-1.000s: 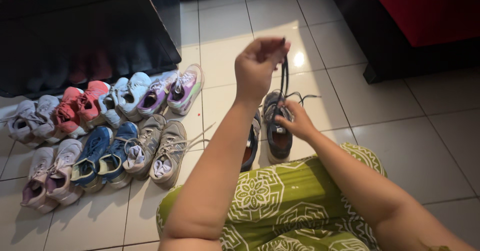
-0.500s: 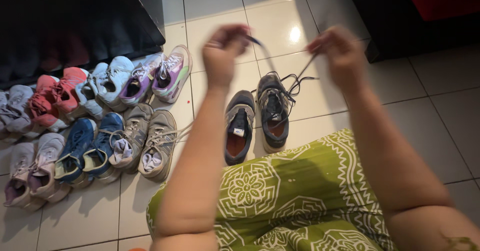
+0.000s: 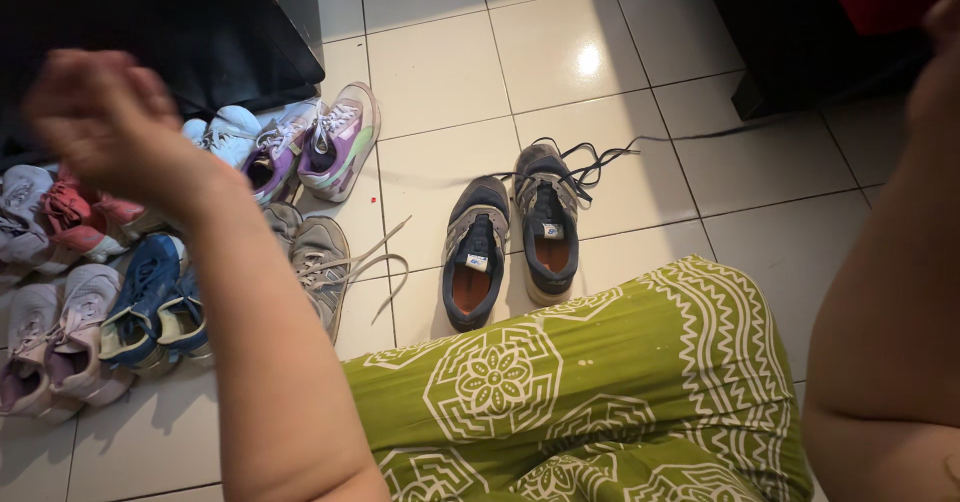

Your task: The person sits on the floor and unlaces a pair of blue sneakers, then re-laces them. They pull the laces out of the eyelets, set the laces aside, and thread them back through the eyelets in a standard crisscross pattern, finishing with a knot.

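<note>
**A:** Far left, what lies under the raised left hand (image 3: 110,127)?

**B:** A heap of small sneakers (image 3: 90,292) on the tiles (image 3: 440,72), pink, blue, lilac and grey, packed toe to heel below and beyond that hand. The hand itself is blurred, its fingers curled loosely; whether it pinches anything, I cannot tell.

**A:** And the grey shoe (image 3: 322,267) beside that forearm?

**B:** It sits at the heap's edge, just right of the forearm, its pale laces trailing loose across the floor toward the middle.

**A:** Between the two arms?

**B:** A pair of dark shoes (image 3: 510,237) with orange insoles, side by side, openings facing the person, just beyond the green patterned knee (image 3: 560,402). The right one is the thing being worked on: its lace (image 3: 600,157) is pulled out in loops at the toe, and one strand runs taut toward the upper right.

**A:** Toward the right hand (image 3: 940,22)?

**B:** So it seems. Only a sliver of that hand shows at the frame's edge, lifted high and well away from the shoe; its grip cannot be made out, though the lace's tension suggests it is being drawn that way.
</note>
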